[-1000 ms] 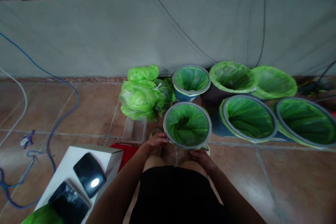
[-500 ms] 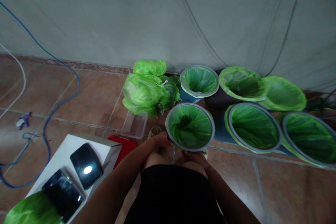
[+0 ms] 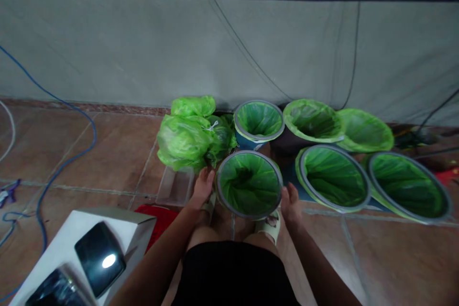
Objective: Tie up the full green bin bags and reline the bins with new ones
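Observation:
A round trash bin (image 3: 250,210) with a grey rim and a green liner bag (image 3: 247,186) stands in front of me, between my feet and the wall. My left hand (image 3: 202,187) is at the bin's left side, fingers stretched upward beside the rim. On the opposite side my right hand (image 3: 291,204) is raised near the rim, its fingers partly extended. Neither hand is wrapped round the bin; whether the fingertips touch it I cannot tell. Inside the liner is a dark patch that I cannot make out.
Several other lined bins (image 3: 333,179) stand to the right and behind. Tied green bags (image 3: 184,136) lie by the wall (image 3: 143,48). At left are a clear plastic tub (image 3: 174,186), a red object (image 3: 161,222), a white box (image 3: 77,234) with dark devices, and a blue cable (image 3: 59,169).
My hands have moved from the bin's near side out to its left and right sides, with fingers now stretched. The camera view has tilted up, showing more wall.

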`<state>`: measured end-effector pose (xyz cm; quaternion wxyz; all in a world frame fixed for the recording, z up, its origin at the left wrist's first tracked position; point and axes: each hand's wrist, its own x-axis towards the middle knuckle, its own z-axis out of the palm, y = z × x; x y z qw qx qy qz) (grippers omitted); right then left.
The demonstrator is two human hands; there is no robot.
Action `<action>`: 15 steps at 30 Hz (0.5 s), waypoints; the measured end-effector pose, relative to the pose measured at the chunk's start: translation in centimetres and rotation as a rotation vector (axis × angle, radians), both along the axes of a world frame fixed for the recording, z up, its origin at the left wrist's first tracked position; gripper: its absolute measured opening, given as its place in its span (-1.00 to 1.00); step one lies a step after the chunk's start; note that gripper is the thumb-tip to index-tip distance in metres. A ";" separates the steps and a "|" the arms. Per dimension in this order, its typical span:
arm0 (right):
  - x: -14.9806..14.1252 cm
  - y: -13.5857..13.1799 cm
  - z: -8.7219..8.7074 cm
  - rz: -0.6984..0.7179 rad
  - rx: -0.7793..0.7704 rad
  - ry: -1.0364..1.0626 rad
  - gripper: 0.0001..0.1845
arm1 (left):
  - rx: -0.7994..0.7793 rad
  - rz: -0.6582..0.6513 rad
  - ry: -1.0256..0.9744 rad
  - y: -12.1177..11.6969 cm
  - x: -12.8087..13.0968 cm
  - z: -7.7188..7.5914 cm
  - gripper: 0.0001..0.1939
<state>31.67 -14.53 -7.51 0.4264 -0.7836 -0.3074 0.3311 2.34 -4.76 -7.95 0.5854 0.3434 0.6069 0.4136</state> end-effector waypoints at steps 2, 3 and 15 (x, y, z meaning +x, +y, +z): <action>-1.0 1.6 -0.2 0.019 0.016 -0.104 -0.24 | 0.052 -0.076 0.134 0.8 1.4 0.4 -0.48; -1.6 2.1 -0.3 0.041 0.027 -0.118 -0.24 | 0.070 -0.130 0.205 1.0 2.1 0.6 -0.43; -3.2 -1.3 1.9 0.058 0.013 -0.238 -0.31 | 0.153 -0.324 0.446 6.2 4.9 4.0 -0.35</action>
